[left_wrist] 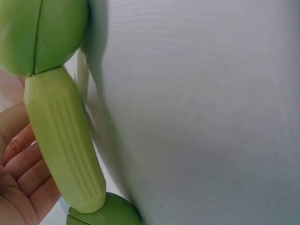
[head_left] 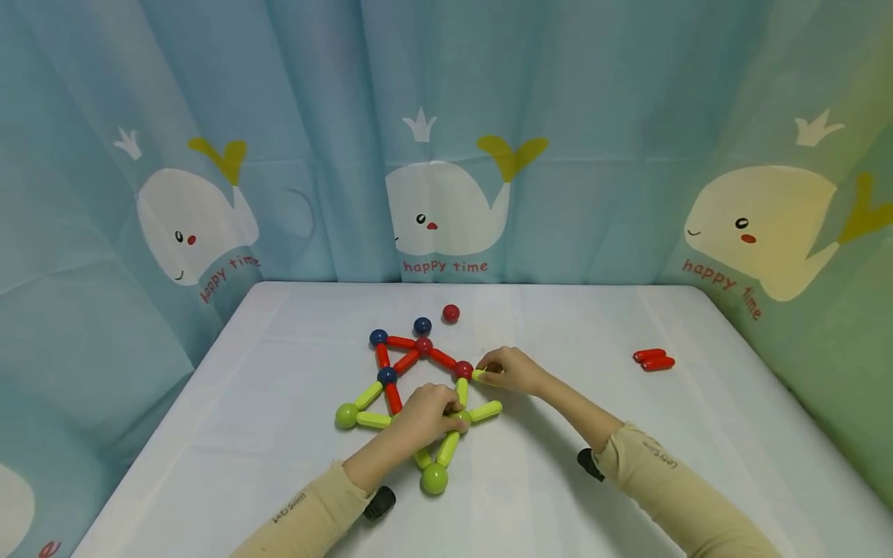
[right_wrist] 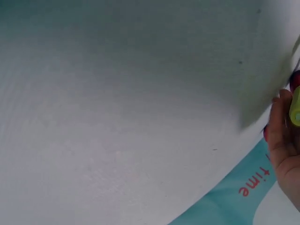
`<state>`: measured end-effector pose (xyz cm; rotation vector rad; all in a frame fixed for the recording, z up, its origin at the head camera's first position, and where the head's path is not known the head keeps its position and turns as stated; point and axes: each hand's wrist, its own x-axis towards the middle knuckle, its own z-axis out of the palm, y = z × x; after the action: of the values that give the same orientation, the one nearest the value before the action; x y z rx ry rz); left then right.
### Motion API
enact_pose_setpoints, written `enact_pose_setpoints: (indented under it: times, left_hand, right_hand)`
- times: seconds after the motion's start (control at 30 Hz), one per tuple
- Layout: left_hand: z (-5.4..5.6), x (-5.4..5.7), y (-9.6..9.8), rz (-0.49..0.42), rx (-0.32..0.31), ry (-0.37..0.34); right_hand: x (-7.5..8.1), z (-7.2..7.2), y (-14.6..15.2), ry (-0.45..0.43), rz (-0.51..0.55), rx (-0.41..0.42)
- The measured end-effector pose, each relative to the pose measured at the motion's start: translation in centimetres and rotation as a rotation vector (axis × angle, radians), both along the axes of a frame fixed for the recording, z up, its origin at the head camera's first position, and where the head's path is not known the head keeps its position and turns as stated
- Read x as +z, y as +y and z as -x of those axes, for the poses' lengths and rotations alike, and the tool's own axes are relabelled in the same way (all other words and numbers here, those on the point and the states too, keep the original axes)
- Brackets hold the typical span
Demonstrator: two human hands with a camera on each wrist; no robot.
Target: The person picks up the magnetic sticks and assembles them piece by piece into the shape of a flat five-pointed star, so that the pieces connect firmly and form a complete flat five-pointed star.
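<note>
A flat frame of magnetic rods and balls lies on the table, red rods at the back and lime-green rods in front. My left hand (head_left: 427,417) pinches a green ball (head_left: 461,421) at its right side, where several green rods meet. Thumb and fingers of my right hand (head_left: 515,371) pinch a green rod (head_left: 479,375), whose end is right at a red ball (head_left: 463,370). That green rod (right_wrist: 295,110) also shows at the right wrist view's edge. Another green rod (head_left: 486,411) juts out to the right. My left hand hides part of the frame.
A loose-looking blue ball (head_left: 422,325) and a red ball (head_left: 451,313) sit behind the frame. Two red rods (head_left: 654,359) lie side by side at the right. A whale-print curtain (head_left: 600,217) stands behind the white table (head_left: 223,465).
</note>
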<state>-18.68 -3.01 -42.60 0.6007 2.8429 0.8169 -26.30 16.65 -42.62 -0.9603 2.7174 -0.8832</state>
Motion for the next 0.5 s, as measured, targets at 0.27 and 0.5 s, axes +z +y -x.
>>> enact_pose_setpoints:
  times: [0.27,0.5]
  left_hand:
    - [0.05,0.20,-0.04,0.043,-0.020,0.027]
    - [0.06,0.29,-0.03,0.040,-0.017,0.017]
  right_hand:
    - [0.33,-0.66,-0.84,-0.066,0.008,-0.076]
    - [0.04,-0.76,-1.02,-0.068,-0.026,-0.101]
